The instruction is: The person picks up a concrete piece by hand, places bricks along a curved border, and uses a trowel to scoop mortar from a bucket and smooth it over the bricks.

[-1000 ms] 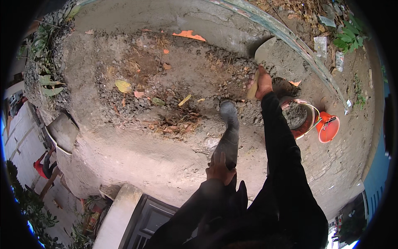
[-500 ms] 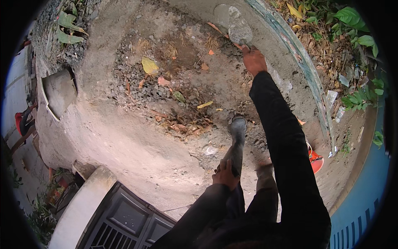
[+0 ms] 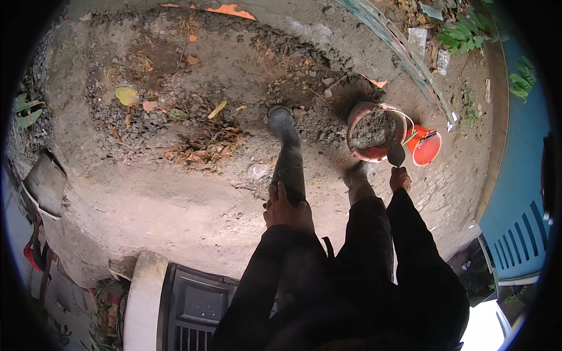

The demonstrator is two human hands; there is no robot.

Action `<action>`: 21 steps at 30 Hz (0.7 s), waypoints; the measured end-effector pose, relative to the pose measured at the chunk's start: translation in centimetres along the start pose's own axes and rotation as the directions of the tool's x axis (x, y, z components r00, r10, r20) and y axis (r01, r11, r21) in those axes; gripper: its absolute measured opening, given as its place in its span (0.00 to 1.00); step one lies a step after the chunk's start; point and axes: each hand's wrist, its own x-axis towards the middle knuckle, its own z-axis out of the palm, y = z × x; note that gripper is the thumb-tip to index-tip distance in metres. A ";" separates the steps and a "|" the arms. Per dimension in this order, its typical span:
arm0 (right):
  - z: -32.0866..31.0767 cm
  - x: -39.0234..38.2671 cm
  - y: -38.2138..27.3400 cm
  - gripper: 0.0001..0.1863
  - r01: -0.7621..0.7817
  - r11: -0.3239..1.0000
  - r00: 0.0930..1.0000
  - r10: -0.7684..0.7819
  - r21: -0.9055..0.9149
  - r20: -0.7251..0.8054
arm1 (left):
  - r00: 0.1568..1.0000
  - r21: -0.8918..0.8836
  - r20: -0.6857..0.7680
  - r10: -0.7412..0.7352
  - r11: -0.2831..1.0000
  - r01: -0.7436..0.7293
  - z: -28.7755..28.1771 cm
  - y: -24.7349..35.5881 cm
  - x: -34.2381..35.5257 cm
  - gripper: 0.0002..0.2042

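fingers (image 3: 277,196) spread on boot (image 3: 288,155), seemingly resting

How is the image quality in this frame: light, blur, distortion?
Head view: soft daylight, no harsh shadows; strong fisheye bend with black rim; blown-out white patch at lower right; right hand with trowel by the bucket slightly soft; left hand on the knee sharp.

A small trowel (image 3: 396,153) has a dark, pointed blade, dirty with grey mud. It hangs tip up, just beside a round red bucket (image 3: 374,132). The bucket stands upright on the dirt ground and is full of grey wet cement. An orange bucket (image 3: 425,145) lies tipped over right next to it.
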 end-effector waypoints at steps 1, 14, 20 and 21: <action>0.4 1.4 0.2 0.19 -0.062 0.997 0.998 0.062 0.039 -0.001 | 0.999 0.027 -0.041 0.003 1.000 -0.002 0.7 0.1 -0.5 0.44; 18.5 8.4 -5.8 0.17 0.033 0.761 0.964 -0.195 0.648 0.179 | 1.000 0.226 -0.003 0.002 0.974 -0.001 9.6 4.2 -1.4 0.47; 11.5 3.2 -13.4 0.16 -0.480 0.024 0.875 -0.067 0.877 0.480 | 0.998 0.334 -0.049 -0.048 0.940 0.062 9.4 3.7 -2.1 0.47; 11.5 2.5 -12.7 0.16 -0.378 -0.027 0.919 -0.132 0.925 0.372 | 0.998 0.336 -0.046 -0.044 0.940 0.057 9.5 4.0 -1.9 0.47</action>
